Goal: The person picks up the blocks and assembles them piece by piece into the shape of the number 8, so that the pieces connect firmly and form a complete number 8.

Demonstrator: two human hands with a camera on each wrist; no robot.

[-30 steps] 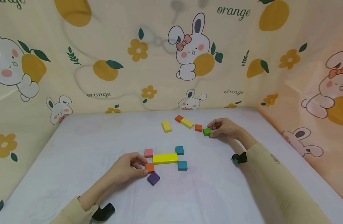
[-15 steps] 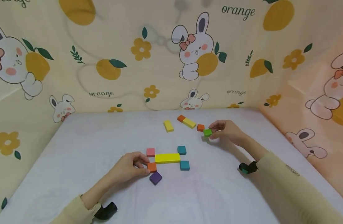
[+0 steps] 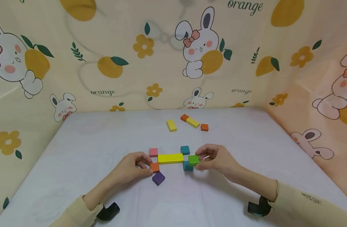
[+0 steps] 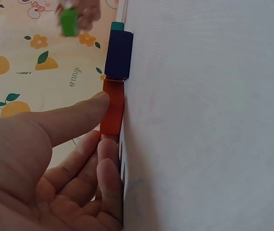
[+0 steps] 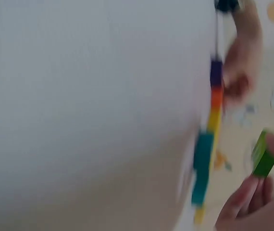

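Observation:
My left hand [image 3: 133, 168] pinches an orange block [image 3: 154, 167] on the table, the thumb on one side as the left wrist view shows. A purple block [image 3: 158, 178] sits turned at its near corner, and a pink block [image 3: 153, 152] lies just behind. From there a long yellow block [image 3: 170, 158] runs rightward to two teal blocks [image 3: 185, 150]. Between thumb and fingers, my right hand [image 3: 219, 160] holds a green block [image 3: 193, 160] raised off the table. In the head view it partly covers the nearer teal block [image 3: 188, 166].
Toward the back of the white table [image 3: 119, 132] lie a yellow block [image 3: 171, 125], another yellow block [image 3: 192, 122] touching an orange one [image 3: 184, 117], and a separate orange block [image 3: 204, 127]. A printed cloth wall [image 3: 162, 72] rises behind the table.
My right hand has lifted the green block from beside the back orange block and brought it nearer and leftward, over the teal blocks. The left hand has stayed at its orange block.

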